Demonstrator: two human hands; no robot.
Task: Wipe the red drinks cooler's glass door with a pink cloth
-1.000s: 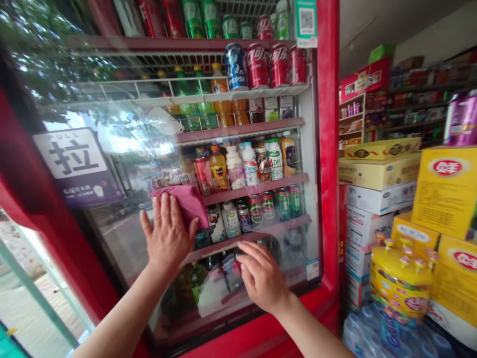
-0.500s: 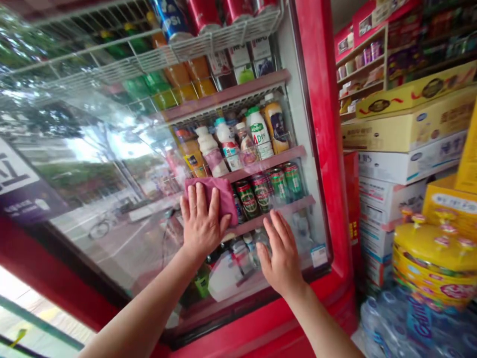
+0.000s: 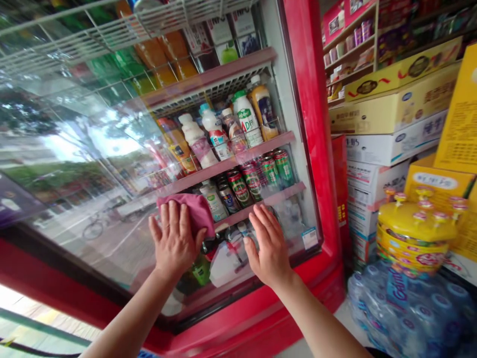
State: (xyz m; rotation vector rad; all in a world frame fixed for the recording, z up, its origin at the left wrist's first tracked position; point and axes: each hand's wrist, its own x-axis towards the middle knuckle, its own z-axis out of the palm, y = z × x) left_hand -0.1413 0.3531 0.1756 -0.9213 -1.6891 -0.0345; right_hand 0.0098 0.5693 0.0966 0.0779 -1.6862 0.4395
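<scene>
Left hand (image 3: 175, 244), fingers flat, pins pink cloth (image 3: 194, 209) to fridge glass (image 3: 93, 164), right hand (image 3: 270, 247) splayed empty alongside; cans (image 3: 261, 171) behind glass, boxes (image 3: 387, 114) right.

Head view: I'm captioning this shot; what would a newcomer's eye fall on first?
The red-framed drinks fridge fills the left and centre. Low on its glass door, the left hand presses a pink cloth flat, the right hand spread beside it. Stacked yellow boxes stand at right.
</scene>
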